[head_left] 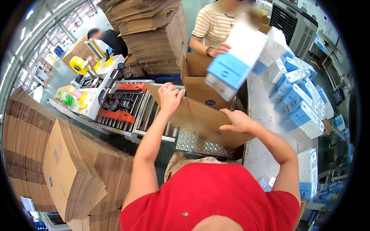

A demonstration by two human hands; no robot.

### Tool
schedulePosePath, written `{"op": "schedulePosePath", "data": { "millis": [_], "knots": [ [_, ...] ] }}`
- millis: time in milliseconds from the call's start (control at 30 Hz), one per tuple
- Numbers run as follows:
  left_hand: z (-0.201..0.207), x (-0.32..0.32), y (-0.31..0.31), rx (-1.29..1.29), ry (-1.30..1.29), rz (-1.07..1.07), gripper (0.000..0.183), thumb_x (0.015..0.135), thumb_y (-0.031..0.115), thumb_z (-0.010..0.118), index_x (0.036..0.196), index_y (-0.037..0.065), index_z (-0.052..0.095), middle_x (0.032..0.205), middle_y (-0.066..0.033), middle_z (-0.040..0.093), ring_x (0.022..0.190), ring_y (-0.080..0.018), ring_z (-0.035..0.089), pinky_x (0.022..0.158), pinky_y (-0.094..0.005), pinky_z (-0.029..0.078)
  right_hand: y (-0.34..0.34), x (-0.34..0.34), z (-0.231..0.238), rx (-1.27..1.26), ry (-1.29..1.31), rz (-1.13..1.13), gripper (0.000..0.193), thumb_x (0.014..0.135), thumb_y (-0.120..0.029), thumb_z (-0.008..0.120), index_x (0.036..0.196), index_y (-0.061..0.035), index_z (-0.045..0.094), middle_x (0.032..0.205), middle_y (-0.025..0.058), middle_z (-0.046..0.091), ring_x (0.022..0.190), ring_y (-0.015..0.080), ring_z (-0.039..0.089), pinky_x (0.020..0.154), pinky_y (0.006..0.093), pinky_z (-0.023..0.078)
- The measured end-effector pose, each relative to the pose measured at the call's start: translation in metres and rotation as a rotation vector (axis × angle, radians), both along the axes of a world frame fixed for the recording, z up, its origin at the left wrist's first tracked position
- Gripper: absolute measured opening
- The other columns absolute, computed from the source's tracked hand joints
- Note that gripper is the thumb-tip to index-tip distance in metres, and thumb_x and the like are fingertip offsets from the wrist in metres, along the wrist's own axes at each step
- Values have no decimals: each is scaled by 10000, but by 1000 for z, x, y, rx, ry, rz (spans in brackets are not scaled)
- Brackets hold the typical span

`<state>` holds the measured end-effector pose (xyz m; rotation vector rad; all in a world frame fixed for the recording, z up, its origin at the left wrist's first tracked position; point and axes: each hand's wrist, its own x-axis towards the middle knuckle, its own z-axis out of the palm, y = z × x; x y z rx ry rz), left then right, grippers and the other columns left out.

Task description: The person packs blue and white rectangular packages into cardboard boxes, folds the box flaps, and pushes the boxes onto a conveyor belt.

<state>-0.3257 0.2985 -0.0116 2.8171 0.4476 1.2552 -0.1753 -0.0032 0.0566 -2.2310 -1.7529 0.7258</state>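
1. Cardboard carton (pixel 196 119) stands in the middle of the scene, just in front of the person in the red top, its broad side facing near, above a patterned metal plate (pixel 200 145).
2. The left hand (pixel 170 100) is at the carton's far left part, fingers bent over by the upper edge; whether this grip is closed tight on the cardboard, I cannot tell.
3. The right hand (pixel 239 121) is at the right part of the upper edge. Its grip is spread, thumb and forefinger well parted, the thumb on the near side.
4. Just beyond is an open carton (pixel 204 87). A co-worker's hand (pixel 219 50) is at a blurred blue-and-white box (pixel 230 69), which is tilted above that carton's right side.
5. On the right, a pale bench (pixel 262 163) carries a group of blue-and-white boxes (pixel 306 117), several leaning on one another.
6. On the left, a roller conveyor (pixel 147 120) runs beside a machine with a yellow tape roll (pixel 79 65); a green bottle (pixel 66 99) is near it.
7. Folded cartons (pixel 71 169) are stacked at near left, with a taller stack (pixel 154 38) at the far side.
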Motion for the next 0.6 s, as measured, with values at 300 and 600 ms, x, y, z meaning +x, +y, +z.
{"op": "schedulePosePath", "data": {
  "millis": [300,600],
  "knots": [
    [-39,-32,-19,-1218,-501,173,825,758,204,666,1403,-85,241,1347,-259,355,1259,-375,342,1062,-403,276,19,51,-18,-38,468,-97,579,944,-454,485,1312,-8,457,1226,173,570,1128,265,541,962,361,413],
    [135,-146,33,-1341,550,-234,612,683,-53,486,1292,-3,463,964,-70,620,653,-128,612,524,-243,488,-11,76,-12,131,876,-719,402,923,-200,540,1274,-8,495,1101,97,645,958,185,611,825,318,483]
  ]
}}
